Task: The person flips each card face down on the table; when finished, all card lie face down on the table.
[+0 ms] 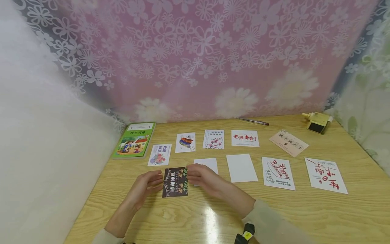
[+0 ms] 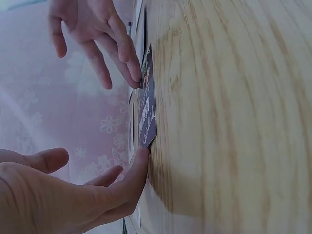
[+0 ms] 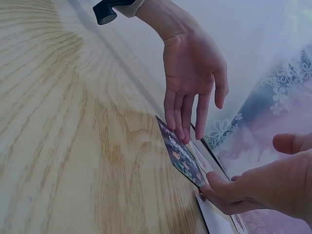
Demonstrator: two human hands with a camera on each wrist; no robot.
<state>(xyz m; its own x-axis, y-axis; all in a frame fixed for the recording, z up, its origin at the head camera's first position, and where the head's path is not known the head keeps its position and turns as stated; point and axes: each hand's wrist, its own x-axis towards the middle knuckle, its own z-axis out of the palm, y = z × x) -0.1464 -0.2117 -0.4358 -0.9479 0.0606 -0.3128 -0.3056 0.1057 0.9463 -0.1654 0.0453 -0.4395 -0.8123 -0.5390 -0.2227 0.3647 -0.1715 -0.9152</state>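
A dark card [image 1: 175, 182] with white lettering and painted flowers lies flat on the table, between my two hands. My left hand [image 1: 145, 187] is at its left edge, with extended fingers touching or very near it. On the opposite side, the fingertips of my right hand [image 1: 207, 179] touch the flowered edge. In the left wrist view, the left fingertips meet the near end of the card [image 2: 147, 109]. The right wrist view shows both hands with loosely straight fingers at the card [image 3: 180, 153], and neither grips it. My right hand partly covers a white card [image 1: 208, 163].
Beyond the hands lie several printed cards, among them a bouquet card [image 1: 159, 155] and a "Happy Birthday" card [image 1: 278, 173]. A blank white card [image 1: 242, 168] is right of the hands. Farther back are a green book [image 1: 134, 140], a pen [image 1: 253, 121] and a small yellow device [image 1: 318, 122].
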